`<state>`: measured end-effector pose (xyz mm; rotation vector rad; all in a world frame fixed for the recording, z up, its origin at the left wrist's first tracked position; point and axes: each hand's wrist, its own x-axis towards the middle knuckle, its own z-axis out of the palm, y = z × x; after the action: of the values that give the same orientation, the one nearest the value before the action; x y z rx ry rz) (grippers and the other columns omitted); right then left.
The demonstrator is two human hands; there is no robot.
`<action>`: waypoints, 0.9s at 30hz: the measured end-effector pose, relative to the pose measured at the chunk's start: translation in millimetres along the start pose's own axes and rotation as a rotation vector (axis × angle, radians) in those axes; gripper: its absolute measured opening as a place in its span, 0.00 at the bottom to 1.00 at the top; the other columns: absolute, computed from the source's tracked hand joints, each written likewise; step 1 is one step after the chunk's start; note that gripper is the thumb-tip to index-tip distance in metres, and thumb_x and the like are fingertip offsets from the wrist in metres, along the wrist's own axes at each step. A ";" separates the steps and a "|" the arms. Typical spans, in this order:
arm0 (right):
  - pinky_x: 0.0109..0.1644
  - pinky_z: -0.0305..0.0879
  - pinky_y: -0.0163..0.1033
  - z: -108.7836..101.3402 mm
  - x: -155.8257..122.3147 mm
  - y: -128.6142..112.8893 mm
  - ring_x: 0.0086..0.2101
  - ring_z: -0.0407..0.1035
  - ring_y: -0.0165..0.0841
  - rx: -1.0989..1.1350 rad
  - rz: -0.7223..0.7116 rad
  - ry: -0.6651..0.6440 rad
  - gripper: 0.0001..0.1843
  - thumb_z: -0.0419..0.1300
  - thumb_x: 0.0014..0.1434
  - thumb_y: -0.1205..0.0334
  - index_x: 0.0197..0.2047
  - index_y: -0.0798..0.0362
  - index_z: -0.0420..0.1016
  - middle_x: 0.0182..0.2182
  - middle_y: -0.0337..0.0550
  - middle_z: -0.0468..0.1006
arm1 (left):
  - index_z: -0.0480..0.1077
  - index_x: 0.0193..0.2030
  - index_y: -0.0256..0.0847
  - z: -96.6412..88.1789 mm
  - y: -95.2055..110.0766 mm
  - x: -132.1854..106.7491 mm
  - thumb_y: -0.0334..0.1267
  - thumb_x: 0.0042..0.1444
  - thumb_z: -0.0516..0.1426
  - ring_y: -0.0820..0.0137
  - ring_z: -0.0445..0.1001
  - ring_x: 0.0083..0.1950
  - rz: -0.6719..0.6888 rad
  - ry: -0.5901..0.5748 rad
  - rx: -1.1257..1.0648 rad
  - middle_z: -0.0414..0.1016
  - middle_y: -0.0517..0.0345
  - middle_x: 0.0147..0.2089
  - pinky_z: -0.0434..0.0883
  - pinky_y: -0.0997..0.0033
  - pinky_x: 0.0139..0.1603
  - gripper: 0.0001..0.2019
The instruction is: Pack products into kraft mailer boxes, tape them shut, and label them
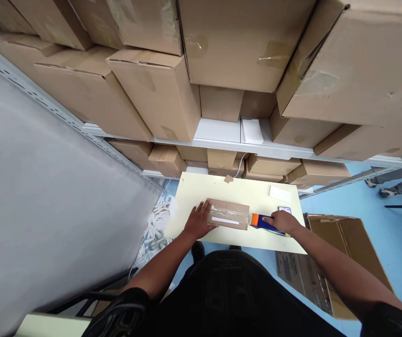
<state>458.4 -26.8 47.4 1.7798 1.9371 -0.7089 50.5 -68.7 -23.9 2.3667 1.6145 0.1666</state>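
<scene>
A small flat cardboard parcel [229, 214] with clear tape and a white strip lies on the pale yellow table [243, 192]. My left hand [198, 220] rests flat against the parcel's left end, fingers spread. My right hand [282, 221] is closed over a blue and orange tape dispenser [261, 222] that sits just right of the parcel.
A phone [284, 209] and a white card [280, 194] lie at the table's right rear. An open cardboard box [341, 248] stands on the blue floor to the right. Shelves of stacked cartons [243, 51] rise behind. White items [157, 224] lie heaped on the floor at left.
</scene>
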 end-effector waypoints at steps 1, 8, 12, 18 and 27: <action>0.41 0.63 0.42 0.1 5.2 -3.3 0.40 0.78 0.47 0.025 0.018 -0.005 0.39 0.50 0.63 0.28 0.35 0.56 0.83 0.37 0.62 0.83 | 0.40 0.80 0.39 0.8 -0.5 0.0 0.69 0.60 0.54 0.46 0.50 0.78 0.001 -0.001 -0.003 0.42 0.44 0.80 0.55 0.46 0.73 0.52; 0.34 0.67 0.40 10.0 22.3 -15.8 0.31 0.78 0.43 0.519 0.315 -0.145 0.35 0.62 0.55 0.28 0.30 0.57 0.80 0.32 0.57 0.84 | 0.37 0.80 0.37 6.8 -6.9 0.5 0.67 0.61 0.54 0.48 0.54 0.77 0.043 0.046 -0.049 0.41 0.40 0.80 0.60 0.50 0.71 0.53; 0.35 0.70 0.40 42.5 7.6 -15.1 0.30 0.78 0.41 0.665 0.400 -0.182 0.29 0.61 0.59 0.34 0.30 0.55 0.80 0.28 0.51 0.83 | 0.35 0.80 0.38 6.1 -8.6 1.0 0.65 0.61 0.56 0.49 0.55 0.77 0.061 0.063 -0.103 0.41 0.39 0.80 0.61 0.52 0.71 0.53; 0.35 0.70 0.41 88.1 -31.4 -14.1 0.32 0.79 0.43 0.799 0.395 -0.166 0.32 0.54 0.61 0.32 0.28 0.54 0.79 0.32 0.53 0.85 | 0.37 0.80 0.40 1.2 -7.2 2.1 0.62 0.59 0.60 0.47 0.56 0.76 0.041 0.047 -0.184 0.41 0.37 0.80 0.62 0.49 0.71 0.53; 0.49 0.64 0.45 103.3 -29.3 -40.5 0.44 0.77 0.46 0.227 0.326 0.337 0.25 0.47 0.71 0.48 0.50 0.57 0.77 0.42 0.58 0.83 | 0.33 0.80 0.46 7.0 -5.4 -1.6 0.53 0.57 0.65 0.48 0.50 0.78 -0.076 0.003 -0.444 0.32 0.42 0.82 0.64 0.50 0.71 0.56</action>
<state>417.1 -115.9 -12.1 2.4168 1.7477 -0.5600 46.7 -69.4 -32.1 1.9661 1.4806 0.4620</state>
